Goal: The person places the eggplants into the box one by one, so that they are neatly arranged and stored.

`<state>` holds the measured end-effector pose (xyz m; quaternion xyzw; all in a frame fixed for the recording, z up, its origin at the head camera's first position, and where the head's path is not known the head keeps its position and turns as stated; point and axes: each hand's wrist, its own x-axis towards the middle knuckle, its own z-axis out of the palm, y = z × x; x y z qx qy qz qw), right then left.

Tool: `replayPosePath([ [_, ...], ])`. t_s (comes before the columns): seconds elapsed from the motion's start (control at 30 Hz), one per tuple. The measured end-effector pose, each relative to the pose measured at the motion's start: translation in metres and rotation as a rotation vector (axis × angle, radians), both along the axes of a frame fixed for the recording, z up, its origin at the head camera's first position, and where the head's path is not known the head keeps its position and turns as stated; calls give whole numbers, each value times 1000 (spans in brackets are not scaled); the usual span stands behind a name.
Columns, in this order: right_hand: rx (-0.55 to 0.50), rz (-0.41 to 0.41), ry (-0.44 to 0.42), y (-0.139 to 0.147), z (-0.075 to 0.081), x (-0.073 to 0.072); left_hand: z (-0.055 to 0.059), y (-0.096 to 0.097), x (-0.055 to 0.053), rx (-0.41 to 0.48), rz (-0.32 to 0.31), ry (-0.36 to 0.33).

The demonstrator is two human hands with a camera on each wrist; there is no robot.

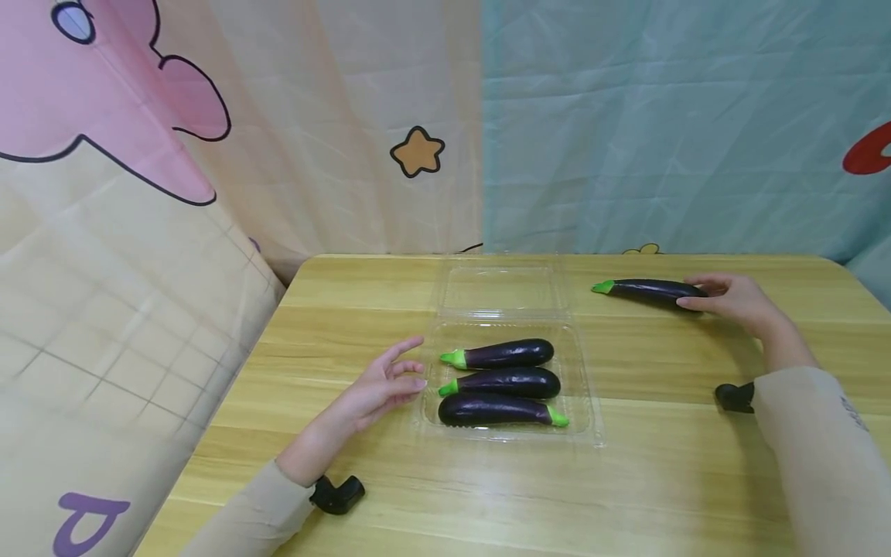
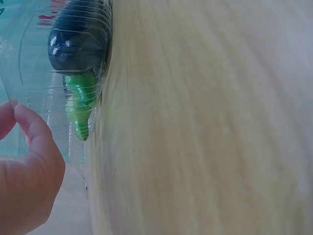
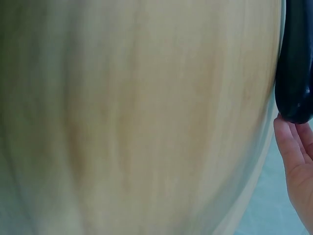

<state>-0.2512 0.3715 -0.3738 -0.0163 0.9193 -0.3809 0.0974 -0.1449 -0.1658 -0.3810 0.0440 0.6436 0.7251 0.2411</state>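
Observation:
My right hand (image 1: 738, 300) grips an eggplant (image 1: 643, 290) by its round end, thumb on the near side and fingers on the far side, its green stem pointing left. In the right wrist view the eggplant's dark end (image 3: 296, 93) meets the fingertips. A clear plastic clamshell box (image 1: 583, 387) lies with its lid (image 1: 501, 288) folded back. Inside are three eggplants: the far one (image 1: 511, 353) and middle one (image 1: 511, 382) have stems left, the near one (image 1: 494, 409) stem right. My left hand (image 1: 376, 391) pinches the box's left rim between thumb and finger, index finger extended.
The wooden table (image 1: 661, 480) runs back to a patterned curtain (image 1: 599, 155) along its far edge. Another printed cloth (image 1: 104, 333) hangs at the left. Black wrist devices (image 1: 337, 493) show at both sleeves.

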Motion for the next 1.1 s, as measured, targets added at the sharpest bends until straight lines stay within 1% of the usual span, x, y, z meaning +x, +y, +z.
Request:
replayPosePath([
  [0.17, 22, -1, 12, 0, -2, 1, -2, 1, 0, 1, -3, 0],
  [0.53, -3, -12, 15, -3, -5, 4, 0, 0, 1, -7, 1, -6],
  [0.93, -17, -14, 1, -6, -1, 8, 0, 1, 0, 5, 2, -5],
  [1.1, -18, -14, -3, -8, 4, 12, 0, 1, 0, 11, 1, -6],
])
